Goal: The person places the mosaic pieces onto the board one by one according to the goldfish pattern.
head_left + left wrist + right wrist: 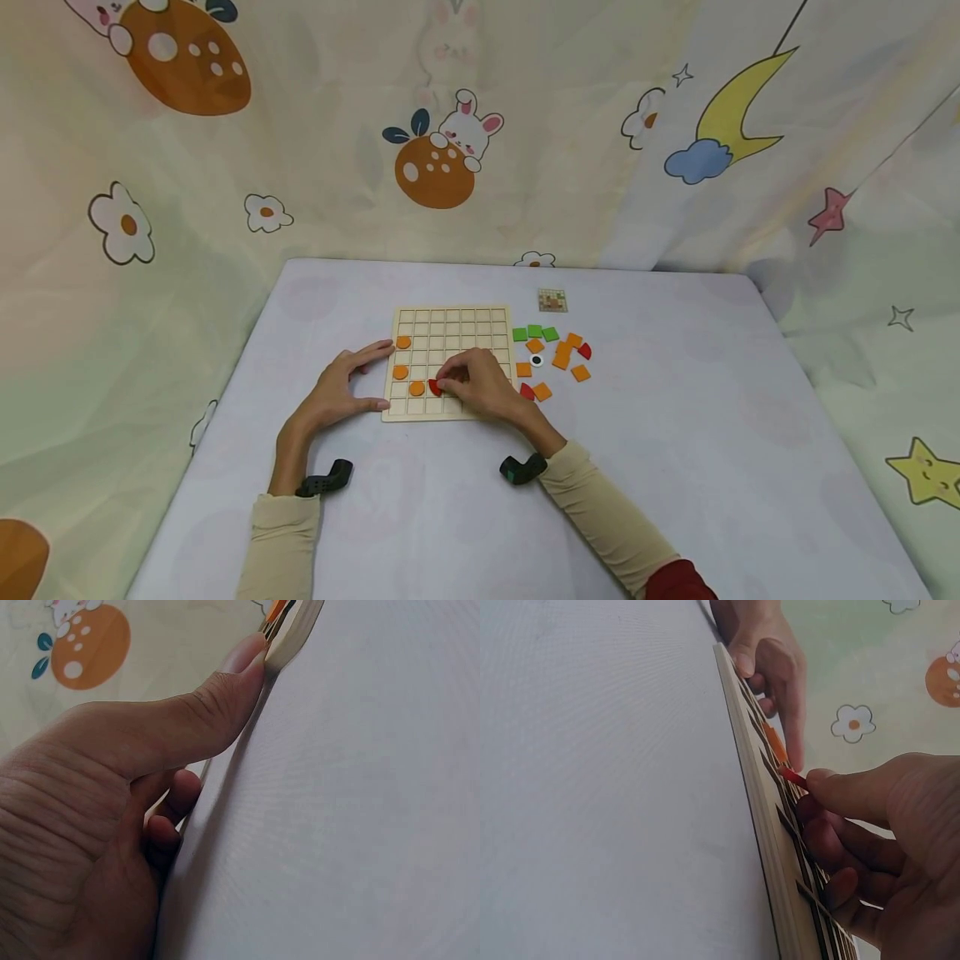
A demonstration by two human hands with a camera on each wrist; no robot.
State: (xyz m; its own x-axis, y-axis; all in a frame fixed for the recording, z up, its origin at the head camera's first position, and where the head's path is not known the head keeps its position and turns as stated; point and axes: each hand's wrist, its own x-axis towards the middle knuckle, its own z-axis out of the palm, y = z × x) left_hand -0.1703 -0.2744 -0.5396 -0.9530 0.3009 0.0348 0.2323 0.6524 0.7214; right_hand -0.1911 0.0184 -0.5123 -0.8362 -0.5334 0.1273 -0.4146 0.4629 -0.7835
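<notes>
A red piece point(434, 387) is pinched between the thumb and fingertips of the right hand point(480, 385) and is held down on the wooden grid board point(480, 321), in the row second from the near edge. In the right wrist view the same red piece point(793, 777) is seen edge-on at the tip of the thumb, touching the board's face. Just left of the pinch, an orange round piece point(417, 388) is seated in the neighbouring cell; two further orange rounds point(402, 357) are set farther left and away from the person, in the board's left column. The left hand point(347, 385) is laid flat with straight fingers against the board's left edge, the thumb pressed on the near corner; nothing is held by it. To the right of the grip, off the board, loose orange, green and red pieces point(553, 357) are scattered on the white table point(712, 433).
</notes>
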